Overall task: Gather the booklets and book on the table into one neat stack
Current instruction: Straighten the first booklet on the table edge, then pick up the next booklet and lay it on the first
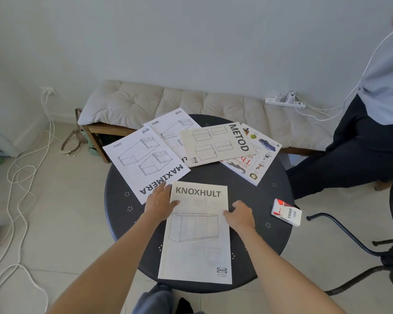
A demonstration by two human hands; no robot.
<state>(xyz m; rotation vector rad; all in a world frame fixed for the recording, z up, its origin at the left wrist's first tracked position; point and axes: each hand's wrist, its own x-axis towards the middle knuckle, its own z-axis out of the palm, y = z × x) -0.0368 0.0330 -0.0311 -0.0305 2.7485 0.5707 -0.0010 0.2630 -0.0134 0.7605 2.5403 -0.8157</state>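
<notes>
A KNOXHULT booklet (196, 241) lies at the near middle of the round dark table (259, 196). My left hand (160, 199) grips its left edge, thumb on the cover. My right hand (241, 215) holds its right edge. Farther left lies a MAXIMERA booklet (143, 162), with another white booklet (170, 128) behind it. A cream METOD booklet (216, 143) overlaps that one and rests partly on a picture book (261, 155) at the far right.
A small red and white VESS box (286, 213) sits at the table's right edge. A cushioned bench (191, 103) runs behind, where a person (361, 141) sits at right. Cables (21, 173) trail over the floor at left. A chair base (372, 257) stands right.
</notes>
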